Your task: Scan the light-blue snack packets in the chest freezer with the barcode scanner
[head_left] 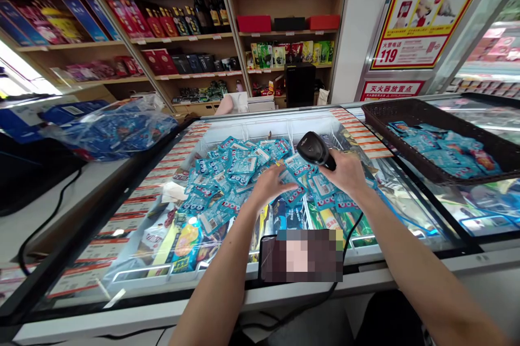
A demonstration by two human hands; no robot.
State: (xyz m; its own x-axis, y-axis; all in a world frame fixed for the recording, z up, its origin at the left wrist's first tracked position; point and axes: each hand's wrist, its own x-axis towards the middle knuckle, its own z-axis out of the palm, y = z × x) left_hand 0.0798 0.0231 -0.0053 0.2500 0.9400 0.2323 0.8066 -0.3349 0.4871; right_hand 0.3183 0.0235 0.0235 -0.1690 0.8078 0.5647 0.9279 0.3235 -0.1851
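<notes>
Packets [241, 164] lie heaped before me. My left hand [268, 186] is half open over them, thumb apart from fingers. Scanner [312, 148]: gripped in my right hand [347, 173]. Tray [430, 111]: far right, containing further packets.

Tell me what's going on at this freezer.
A person's right hand holds a black barcode scanner above blue packets strewn across the glass-topped freezer. The left hand is open at the packets; whether it touches one is hard to tell. More blue packets lie in a dark basket on the right, and a clear plastic bag sits on the left.
</notes>
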